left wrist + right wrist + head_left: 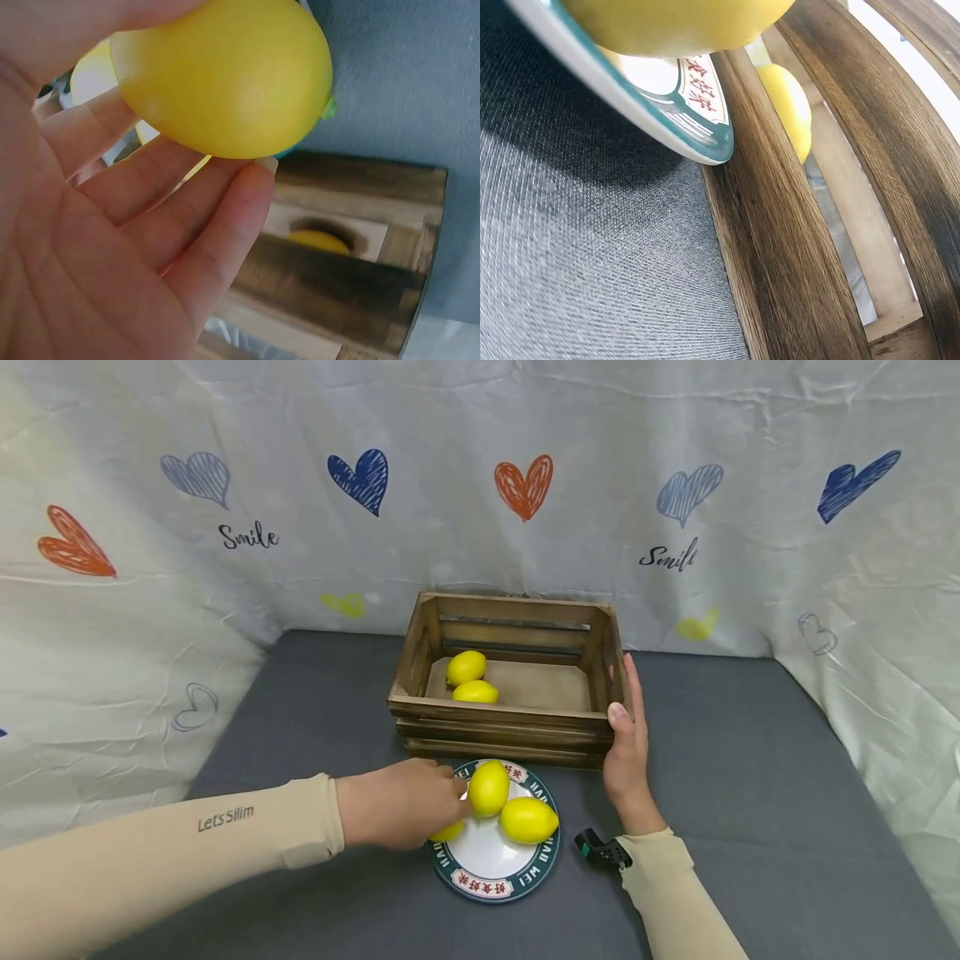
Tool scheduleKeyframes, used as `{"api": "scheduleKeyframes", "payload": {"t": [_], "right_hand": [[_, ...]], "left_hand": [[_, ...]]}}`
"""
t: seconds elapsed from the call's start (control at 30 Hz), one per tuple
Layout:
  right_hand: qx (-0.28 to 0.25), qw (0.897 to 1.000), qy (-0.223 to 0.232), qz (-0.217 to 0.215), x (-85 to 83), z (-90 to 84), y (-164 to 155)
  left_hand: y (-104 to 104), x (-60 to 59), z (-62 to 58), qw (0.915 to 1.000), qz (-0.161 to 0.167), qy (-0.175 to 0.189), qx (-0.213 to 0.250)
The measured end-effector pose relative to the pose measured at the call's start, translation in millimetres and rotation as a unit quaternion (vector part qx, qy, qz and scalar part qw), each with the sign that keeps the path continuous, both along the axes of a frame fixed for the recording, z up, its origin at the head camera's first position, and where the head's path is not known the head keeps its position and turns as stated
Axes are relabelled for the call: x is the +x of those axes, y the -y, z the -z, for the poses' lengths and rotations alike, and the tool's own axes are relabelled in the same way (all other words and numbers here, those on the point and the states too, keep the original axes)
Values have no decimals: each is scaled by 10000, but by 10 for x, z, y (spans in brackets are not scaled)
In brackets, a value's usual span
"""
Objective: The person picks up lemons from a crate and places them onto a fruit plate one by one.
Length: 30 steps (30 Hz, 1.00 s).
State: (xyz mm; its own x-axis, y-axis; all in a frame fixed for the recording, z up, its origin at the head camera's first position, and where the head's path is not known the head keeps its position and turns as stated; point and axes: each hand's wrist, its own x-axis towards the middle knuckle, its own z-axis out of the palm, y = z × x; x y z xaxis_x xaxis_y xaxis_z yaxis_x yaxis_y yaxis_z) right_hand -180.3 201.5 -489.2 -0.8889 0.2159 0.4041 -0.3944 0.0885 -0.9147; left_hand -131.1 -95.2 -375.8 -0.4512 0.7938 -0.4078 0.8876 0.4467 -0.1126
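On a round plate [491, 887] with a green lettered rim lie two lemons [528, 821]. My left hand [408, 802] is over the plate's left side, its thumb and fingers round another lemon [232, 82], which the head view shows only in part below the hand. A slatted wooden crate [506, 735] stands just behind the plate, with two lemons [467, 668] inside at its left. At the crate's right end, my right hand [628, 760] grips the side, thumb at the front corner and fingers along the outer wall. The right wrist view does not show this hand.
A dark grey cloth covers the table [750, 777]. A pale curtain [450, 543] with printed hearts hangs close behind the crate and along both sides. The plate's rim [716, 150] sits very near or against the crate's front slat. A black band [602, 850] is on the right wrist.
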Motion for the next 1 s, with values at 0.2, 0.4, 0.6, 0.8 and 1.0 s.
{"api": "scheduleKeyframes", "payload": {"t": [0.2,0.4,0.6,0.8,1.0], "right_hand": [[-98,9999,24,-18,-4,14,3],[-105,9999,4,-62,-3,17,7],[51,10000,-61,36,-17,3,-3],[-34,10000,-31,-23,-13,-8,2],[-2,10000,26,10,-7,0,12]], "left_hand": [[-12,18,89,9993,238,-294,-28],[-38,23,130,9988,246,-412,-29],[-61,25,100,9986,291,-436,-70],[-51,23,15,9997,124,-210,68],[-26,6,-93,9996,-25,-115,253]]}}
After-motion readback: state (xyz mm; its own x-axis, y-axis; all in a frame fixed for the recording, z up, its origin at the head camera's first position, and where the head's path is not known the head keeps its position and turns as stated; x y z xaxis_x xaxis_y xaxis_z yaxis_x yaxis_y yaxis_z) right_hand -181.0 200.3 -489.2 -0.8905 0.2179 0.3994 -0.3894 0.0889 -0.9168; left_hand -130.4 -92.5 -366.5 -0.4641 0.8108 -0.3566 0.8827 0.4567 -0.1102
